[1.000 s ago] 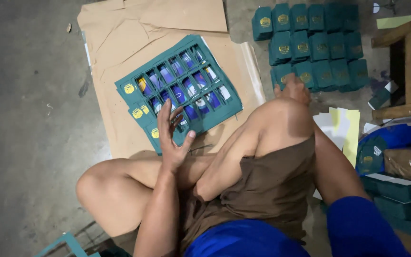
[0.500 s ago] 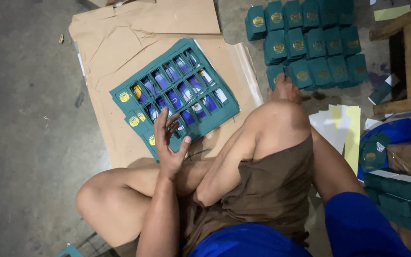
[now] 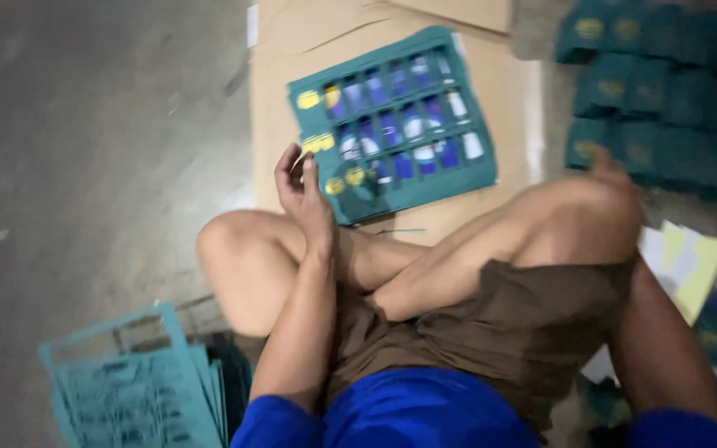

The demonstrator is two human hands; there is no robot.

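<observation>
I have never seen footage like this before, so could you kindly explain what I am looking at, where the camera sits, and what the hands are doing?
There is no machine here: a person sits cross-legged on a concrete floor, and the single picture comes from a camera worn on their head, looking down past their knees. The left hand is raised with its fingers curled beside the near corner of a teal cardboard grid, whose cells show blue and white packets. I cannot tell whether it holds anything. The grid lies on a flat brown cardboard sheet. The right hand reaches past the knee towards rows of small teal boxes; the blur hides its grip. A stack of flattened teal grids lies by the left side.
</observation>
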